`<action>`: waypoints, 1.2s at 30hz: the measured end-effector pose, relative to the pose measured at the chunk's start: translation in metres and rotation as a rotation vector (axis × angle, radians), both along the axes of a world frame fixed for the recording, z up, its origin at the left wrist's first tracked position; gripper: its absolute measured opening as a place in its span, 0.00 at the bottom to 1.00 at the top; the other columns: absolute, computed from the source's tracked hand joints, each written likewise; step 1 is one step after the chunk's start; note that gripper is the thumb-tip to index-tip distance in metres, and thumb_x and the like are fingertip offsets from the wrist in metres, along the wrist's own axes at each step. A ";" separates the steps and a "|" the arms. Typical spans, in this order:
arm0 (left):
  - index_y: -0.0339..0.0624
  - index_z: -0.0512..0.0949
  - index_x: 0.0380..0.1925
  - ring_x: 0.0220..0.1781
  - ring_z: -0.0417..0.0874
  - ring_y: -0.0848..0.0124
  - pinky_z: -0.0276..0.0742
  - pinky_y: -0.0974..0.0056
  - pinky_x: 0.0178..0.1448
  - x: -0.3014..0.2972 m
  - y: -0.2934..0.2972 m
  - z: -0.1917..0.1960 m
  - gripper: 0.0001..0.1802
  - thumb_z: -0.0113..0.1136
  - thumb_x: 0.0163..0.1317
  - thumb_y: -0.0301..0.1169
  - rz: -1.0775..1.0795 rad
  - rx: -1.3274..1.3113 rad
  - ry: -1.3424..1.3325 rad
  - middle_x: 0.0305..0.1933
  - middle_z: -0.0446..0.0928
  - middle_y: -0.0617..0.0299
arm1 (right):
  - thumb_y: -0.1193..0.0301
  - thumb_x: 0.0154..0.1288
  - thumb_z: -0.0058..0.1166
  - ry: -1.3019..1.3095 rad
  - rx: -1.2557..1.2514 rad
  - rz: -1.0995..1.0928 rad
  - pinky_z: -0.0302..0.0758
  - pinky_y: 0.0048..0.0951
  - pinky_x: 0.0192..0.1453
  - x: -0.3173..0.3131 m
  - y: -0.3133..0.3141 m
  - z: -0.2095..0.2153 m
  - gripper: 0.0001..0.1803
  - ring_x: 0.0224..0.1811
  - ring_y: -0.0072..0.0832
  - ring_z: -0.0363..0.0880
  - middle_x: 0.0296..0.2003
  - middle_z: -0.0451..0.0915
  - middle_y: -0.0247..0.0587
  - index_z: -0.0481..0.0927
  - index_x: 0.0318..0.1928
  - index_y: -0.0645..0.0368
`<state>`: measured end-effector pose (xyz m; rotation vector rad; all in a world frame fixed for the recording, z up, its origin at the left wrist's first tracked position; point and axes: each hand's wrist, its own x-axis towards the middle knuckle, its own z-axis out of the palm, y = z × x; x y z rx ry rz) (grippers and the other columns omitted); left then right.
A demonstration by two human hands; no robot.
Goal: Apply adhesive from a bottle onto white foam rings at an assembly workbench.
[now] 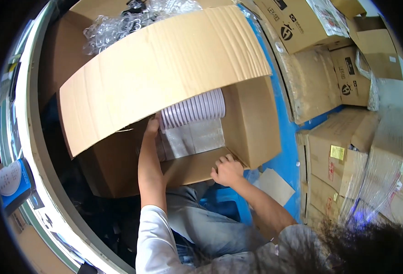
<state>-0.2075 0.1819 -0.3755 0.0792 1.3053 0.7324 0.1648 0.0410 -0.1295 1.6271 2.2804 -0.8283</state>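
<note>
**A:** What is the left hand doing inside the open cardboard box?

**B:** It reaches in under the raised flap to a stack of pale ribbed discs, lying on its side near the box's far wall. The fingers touch the stack's left end; whether they grip it cannot be told, since the flap shades them.

**A:** And the right hand?

**B:** Curled over the box's near edge, fingers pressed onto the cardboard, apparently steadying the box.

**A:** What lies under the stack?

**B:** Clear-wrapped packs, filling the box's floor.

**A:** Around it?

**B:** Blue floor, more cartons stacked at the right, and bubble wrap beyond the flap's far edge.
</note>
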 end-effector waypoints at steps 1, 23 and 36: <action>0.25 0.66 0.61 0.60 0.75 0.60 0.69 0.60 0.64 0.019 -0.010 0.004 0.37 0.47 0.71 0.53 -0.120 0.117 0.484 0.61 0.73 0.47 | 0.52 0.60 0.46 -0.004 -0.009 0.008 0.80 0.44 0.43 -0.002 0.003 0.001 0.24 0.52 0.45 0.75 0.41 0.81 0.46 0.85 0.37 0.60; 0.32 0.76 0.51 0.50 0.79 0.59 0.71 0.58 0.58 0.242 -0.126 0.259 0.24 0.52 0.69 0.44 -0.506 0.701 0.501 0.47 0.78 0.45 | 0.47 0.71 0.48 1.124 -0.494 -0.810 0.70 0.25 0.51 -0.003 0.060 -0.013 0.32 0.45 0.24 0.77 0.42 0.81 0.40 0.75 0.56 0.67; 0.35 0.78 0.41 0.42 0.80 0.46 0.73 0.50 0.47 0.245 -0.148 0.314 0.20 0.46 0.69 0.41 -0.270 0.972 1.055 0.38 0.79 0.43 | 0.49 0.71 0.48 1.605 -0.595 -0.925 0.73 0.33 0.58 -0.006 0.041 0.056 0.32 0.49 0.31 0.77 0.47 0.78 0.46 0.73 0.54 0.69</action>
